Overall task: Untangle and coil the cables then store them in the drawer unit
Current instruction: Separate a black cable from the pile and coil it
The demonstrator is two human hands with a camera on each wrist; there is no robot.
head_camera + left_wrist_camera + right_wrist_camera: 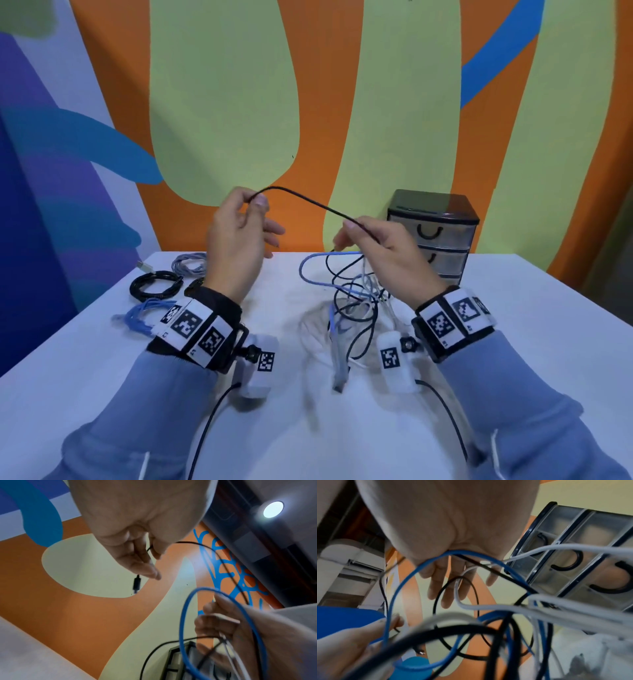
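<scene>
Both hands are raised above the white table (513, 342). My left hand (255, 202) pinches a thin black cable (308, 202) near its end, and the black plug (136, 583) dangles below the fingers. My right hand (349, 229) pinches the same cable further along. Below the right hand, a tangle of black, blue and white cables (356, 298) trails down to the table. Its loops (471, 615) crowd the right wrist view. The drawer unit (433, 233), black-topped with clear drawers shut, stands at the back right, just behind my right hand.
Three coiled cables lie at the table's left: a black coil (156, 284), a grey coil (190, 262) and a blue coil (144, 313). A painted wall rises right behind the table. The drawers' black handles (568, 563) face me.
</scene>
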